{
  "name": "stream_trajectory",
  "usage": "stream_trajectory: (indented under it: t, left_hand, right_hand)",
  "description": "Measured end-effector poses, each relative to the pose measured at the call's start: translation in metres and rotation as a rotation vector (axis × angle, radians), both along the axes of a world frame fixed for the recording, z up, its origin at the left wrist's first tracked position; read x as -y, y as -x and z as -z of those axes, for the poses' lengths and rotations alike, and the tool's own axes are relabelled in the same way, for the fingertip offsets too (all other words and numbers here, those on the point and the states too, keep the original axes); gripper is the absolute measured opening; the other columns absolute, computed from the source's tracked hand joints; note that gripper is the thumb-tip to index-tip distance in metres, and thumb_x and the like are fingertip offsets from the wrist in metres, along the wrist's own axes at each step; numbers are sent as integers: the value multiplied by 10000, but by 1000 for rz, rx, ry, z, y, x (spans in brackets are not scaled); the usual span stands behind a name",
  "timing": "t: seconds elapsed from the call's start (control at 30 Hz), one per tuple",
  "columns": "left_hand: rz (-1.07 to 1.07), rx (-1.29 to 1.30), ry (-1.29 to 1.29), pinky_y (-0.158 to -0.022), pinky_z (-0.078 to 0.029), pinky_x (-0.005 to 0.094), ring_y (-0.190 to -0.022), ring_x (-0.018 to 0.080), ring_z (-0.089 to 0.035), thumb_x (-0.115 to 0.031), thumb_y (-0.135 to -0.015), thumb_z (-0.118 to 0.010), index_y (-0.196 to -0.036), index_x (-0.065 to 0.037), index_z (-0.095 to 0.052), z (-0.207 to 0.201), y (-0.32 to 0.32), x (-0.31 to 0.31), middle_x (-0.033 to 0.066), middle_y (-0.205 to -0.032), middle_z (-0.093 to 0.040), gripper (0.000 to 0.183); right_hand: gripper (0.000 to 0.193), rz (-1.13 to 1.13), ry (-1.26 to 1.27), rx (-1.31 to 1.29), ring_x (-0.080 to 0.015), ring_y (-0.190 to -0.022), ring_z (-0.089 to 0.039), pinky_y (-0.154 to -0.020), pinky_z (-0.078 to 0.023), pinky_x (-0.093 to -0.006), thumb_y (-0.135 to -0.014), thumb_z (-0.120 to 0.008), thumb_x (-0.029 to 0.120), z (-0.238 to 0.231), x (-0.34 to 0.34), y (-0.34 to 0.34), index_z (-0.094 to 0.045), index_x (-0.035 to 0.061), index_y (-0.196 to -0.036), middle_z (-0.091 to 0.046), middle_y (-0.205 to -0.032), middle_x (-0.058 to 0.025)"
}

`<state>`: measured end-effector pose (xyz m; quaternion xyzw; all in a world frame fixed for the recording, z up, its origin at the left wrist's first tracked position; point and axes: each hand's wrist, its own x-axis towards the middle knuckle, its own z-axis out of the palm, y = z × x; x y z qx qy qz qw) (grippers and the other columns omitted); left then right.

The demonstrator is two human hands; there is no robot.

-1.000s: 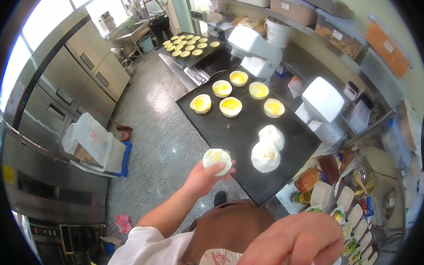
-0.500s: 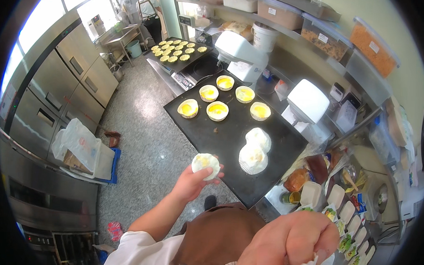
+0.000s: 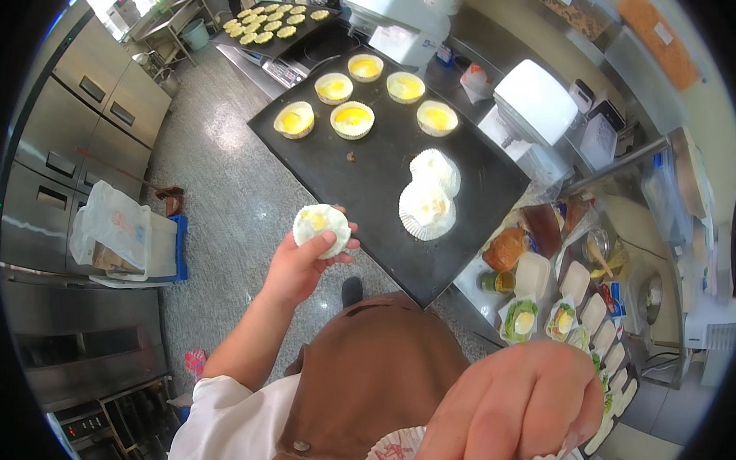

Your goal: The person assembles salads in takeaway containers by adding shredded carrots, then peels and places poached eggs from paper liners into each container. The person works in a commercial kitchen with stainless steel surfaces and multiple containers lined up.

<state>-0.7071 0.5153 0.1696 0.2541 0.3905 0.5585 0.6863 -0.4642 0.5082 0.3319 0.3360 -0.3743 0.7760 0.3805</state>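
Note:
My left hand grips a round white paper baking cup with yellow patches on it, thumb on top, beside the near left edge of the black baking tray. Close to the camera is my right hand, its fingers curled round a fluted paper baking cup with red print; its contents are hidden. Two used-looking fluted paper cups overlap on the right of the tray. Several paper cups with yellow egg stand across the tray's far part.
At right are white takeaway boxes with greens and egg, a jar and bread. White scales stand behind the tray. Another tray of tart shells lies farther off. A lidless bin and steel fridges line the left.
The view has tipped down, so the tray sits higher in it. My left hand still holds its cup, now seen higher and farther left. More of the right hand's cup shows.

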Motion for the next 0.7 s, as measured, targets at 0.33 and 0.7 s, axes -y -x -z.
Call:
stream_trajectory:
  t: [0.33, 0.7]
  left_hand:
    - [32, -28, -6, -874, -578, 381, -1107, 250, -682, -177, -972, -659, -1431, -20, -486, 6, 17, -5, 152, -1269, -653, 515]
    - [307, -76, -31, -874, -575, 380, -1127, 271, -677, -137, -937, -681, -1465, 16, -451, 3, 1, -27, 199, -1313, -636, 595]
  right_hand:
    - [325, 737, 427, 677, -255, -1131, -659, -987, -518, -424, -951, -590, 163, 92, -37, -57, -607, -53, -1193, -663, -1248, -176]
    - [392, 1354, 396, 1640, -197, -1169, -628, -1007, -506, -325, -1018, -593, 79, 199, -22, -72, -530, -4, -1396, -626, -1317, -120]
